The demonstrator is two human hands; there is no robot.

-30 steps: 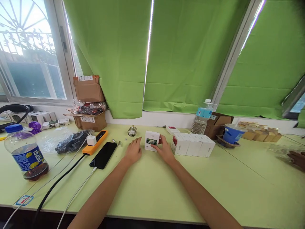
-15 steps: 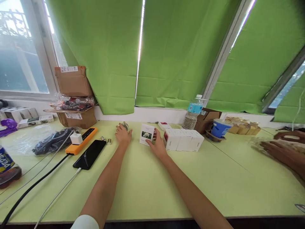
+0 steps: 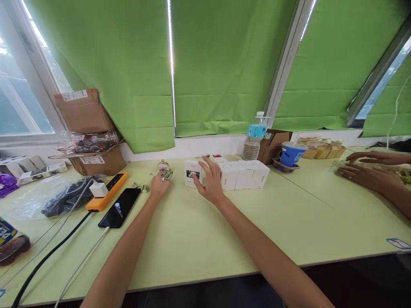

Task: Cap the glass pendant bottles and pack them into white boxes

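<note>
My left hand point(image 3: 158, 185) is closed around a small shiny silver-green object point(image 3: 167, 174), whose kind I cannot make out. Just behind it on the table stands a round, gold-rimmed ornament-like piece point(image 3: 163, 165). My right hand point(image 3: 210, 182) has its fingers spread and holds nothing. To its left, a white box with a white-flower picture point(image 3: 192, 167) stands upright. A row of similar white boxes point(image 3: 245, 176) sits right behind and to the right of that hand. Two small metallic cylinders, one a silver cap-like piece point(image 3: 144, 188), lie left of my left hand.
A black phone point(image 3: 120, 208) on a cable and an orange power strip point(image 3: 107, 192) are at left, before cardboard boxes point(image 3: 96, 164). A water bottle point(image 3: 252, 143) and blue cup point(image 3: 291, 155) stand at back right. Another person's hands point(image 3: 369, 173) work at far right.
My right hand has let go of the flower-picture box and spread its fingers. My left hand has drawn back from the round piece, with the small shiny object now showing in it. The view has shifted.
</note>
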